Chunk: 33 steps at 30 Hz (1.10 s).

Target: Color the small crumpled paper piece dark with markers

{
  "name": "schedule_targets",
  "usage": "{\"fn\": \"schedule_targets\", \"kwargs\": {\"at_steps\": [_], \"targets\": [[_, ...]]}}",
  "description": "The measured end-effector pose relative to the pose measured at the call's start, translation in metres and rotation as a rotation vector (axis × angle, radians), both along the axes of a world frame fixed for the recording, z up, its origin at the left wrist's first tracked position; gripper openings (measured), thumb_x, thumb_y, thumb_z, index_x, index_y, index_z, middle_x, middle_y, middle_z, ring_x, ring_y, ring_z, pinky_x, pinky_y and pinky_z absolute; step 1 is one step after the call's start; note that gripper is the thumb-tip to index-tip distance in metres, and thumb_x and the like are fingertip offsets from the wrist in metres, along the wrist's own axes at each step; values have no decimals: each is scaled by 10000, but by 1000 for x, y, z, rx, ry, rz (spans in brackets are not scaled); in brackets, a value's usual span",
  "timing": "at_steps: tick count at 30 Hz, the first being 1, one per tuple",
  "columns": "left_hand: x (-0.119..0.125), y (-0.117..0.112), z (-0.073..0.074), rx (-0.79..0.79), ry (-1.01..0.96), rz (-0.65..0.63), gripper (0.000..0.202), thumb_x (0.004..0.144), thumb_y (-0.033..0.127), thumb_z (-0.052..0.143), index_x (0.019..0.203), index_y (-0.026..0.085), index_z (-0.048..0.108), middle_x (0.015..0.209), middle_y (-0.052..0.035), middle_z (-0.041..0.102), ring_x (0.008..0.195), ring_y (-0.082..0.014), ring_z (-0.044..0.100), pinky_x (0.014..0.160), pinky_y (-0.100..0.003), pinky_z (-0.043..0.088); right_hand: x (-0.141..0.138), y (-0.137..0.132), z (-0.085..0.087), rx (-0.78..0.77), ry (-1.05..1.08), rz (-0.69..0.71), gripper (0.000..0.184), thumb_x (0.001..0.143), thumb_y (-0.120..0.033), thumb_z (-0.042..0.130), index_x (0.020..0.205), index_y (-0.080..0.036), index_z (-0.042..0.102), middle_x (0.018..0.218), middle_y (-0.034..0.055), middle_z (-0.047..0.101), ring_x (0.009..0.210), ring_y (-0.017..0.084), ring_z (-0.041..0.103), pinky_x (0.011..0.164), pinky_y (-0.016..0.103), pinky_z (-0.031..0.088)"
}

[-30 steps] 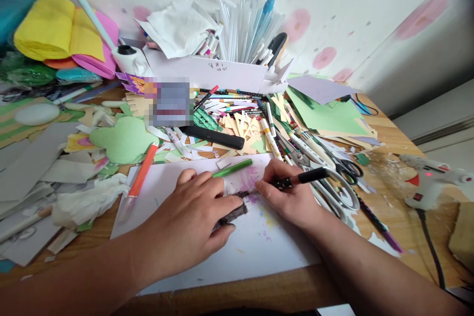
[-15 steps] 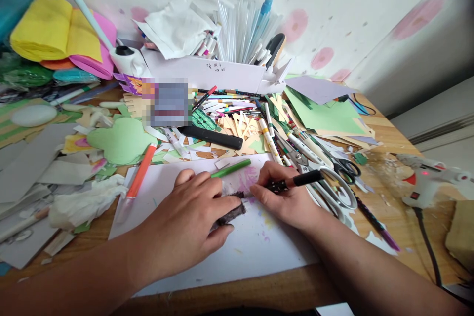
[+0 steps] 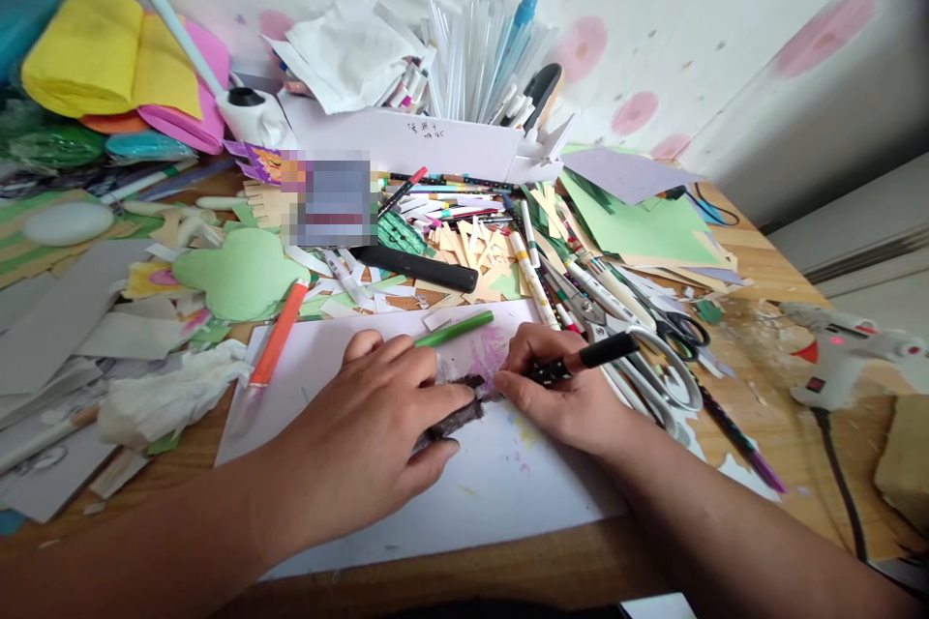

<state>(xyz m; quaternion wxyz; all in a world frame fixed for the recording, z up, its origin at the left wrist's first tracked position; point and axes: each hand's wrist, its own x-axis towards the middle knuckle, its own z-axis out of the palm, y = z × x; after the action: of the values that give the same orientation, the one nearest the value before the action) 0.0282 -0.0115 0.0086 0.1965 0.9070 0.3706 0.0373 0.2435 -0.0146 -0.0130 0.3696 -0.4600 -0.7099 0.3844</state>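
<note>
My left hand [image 3: 384,421] rests on a white paper sheet [image 3: 341,542], its thumb and index finger closed about a small dark brown-black strip [image 3: 463,421] with ragged edges. The fingers cover part of the strip; its material is hard to make out. In my right hand [image 3: 555,397] is a black marker [image 3: 581,360], held like a pen with its tip side toward the strip's right end. The fingers hide the tip. Behind my hands a green marker [image 3: 456,329] lies on the sheet, which has pink and yellow stains. An orange marker [image 3: 277,334] lies at the sheet's left edge.
Scissors [image 3: 664,363] and several markers lie right of the sheet. A glue gun [image 3: 834,348] with a cord stands at the far right. Paper scraps [image 3: 79,309] crowd the left. Behind are a black bar-shaped object [image 3: 417,269] and a white box [image 3: 406,137].
The marker in my right hand has shifted slightly, its hidden tip side now close against the dark strip's end. My left hand keeps its hold. The whole view has moved a little.
</note>
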Motion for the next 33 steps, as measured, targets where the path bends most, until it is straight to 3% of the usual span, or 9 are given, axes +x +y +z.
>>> {"fn": "schedule_targets", "kwargs": {"at_steps": [33], "targets": [[-1,0,-3,20,-6,-15,257,815,311,593,1063,357,637,820,-12,549,837,-240,495,774,-431,280,-4,1,2,52,-25,-50,213,768,-195,605,617,-200,455,547,-54,427,497,92,380,454,219,301]]}}
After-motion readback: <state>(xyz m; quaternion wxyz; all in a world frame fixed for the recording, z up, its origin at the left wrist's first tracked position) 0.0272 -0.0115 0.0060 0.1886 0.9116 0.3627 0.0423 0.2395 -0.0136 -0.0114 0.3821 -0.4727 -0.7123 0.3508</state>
